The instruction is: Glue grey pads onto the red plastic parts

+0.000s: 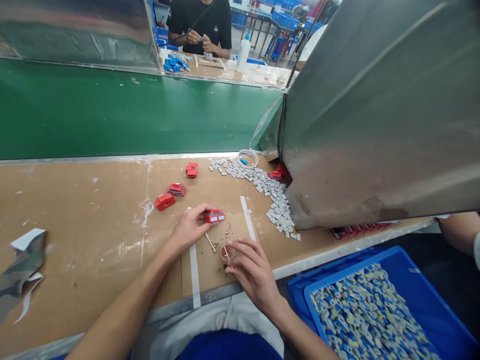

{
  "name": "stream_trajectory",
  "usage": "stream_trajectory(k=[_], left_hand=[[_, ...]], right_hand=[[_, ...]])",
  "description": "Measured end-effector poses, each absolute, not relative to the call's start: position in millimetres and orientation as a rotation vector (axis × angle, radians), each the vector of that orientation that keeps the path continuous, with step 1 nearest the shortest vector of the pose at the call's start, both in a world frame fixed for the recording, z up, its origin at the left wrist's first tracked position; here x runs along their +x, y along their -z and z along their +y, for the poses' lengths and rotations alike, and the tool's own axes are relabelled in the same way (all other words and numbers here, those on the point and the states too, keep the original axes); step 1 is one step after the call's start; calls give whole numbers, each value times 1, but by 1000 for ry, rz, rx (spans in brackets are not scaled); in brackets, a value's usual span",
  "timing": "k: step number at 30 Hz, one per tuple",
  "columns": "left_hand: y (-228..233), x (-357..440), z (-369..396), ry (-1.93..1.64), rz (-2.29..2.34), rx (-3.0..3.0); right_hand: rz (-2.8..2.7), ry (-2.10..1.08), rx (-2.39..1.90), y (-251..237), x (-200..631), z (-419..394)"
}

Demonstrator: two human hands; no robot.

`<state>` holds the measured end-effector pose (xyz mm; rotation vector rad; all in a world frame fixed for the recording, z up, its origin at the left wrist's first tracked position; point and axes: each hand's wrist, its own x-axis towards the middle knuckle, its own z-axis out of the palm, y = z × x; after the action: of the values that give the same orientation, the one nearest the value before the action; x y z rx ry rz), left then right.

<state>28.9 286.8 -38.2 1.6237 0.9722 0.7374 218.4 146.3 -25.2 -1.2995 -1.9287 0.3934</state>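
A small round brownish dish point(226, 253) with a thin stick in it is pinched by the right hand point(254, 272) at the near bench edge. Just beyond, a red plastic block with grey windows point(214, 216) is gripped by the left hand point(190, 227). Farther back, grey chips point(270, 192) are piled up, and a green conveyor belt point(112, 115) is seen behind.

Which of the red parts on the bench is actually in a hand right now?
The red part held by the left hand. The other three red parts lie apart on the bench, farther away and untouched.
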Motion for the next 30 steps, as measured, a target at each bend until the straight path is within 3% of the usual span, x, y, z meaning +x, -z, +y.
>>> stream_trajectory(k=[8,13,23,30], left_hand=[[39,29,287,-719,981,1600],[38,29,286,-731,996,1610],[38,28,286,-731,992,1628],[36,28,286,-732,964,1548]], right_hand=[[-1873,-505,-1314,12,240,146],[-1622,-279,-1624,22,307,180],[-2339,-116,-1931,37,347,231],[-2078,-410,-1689,11,331,261]])
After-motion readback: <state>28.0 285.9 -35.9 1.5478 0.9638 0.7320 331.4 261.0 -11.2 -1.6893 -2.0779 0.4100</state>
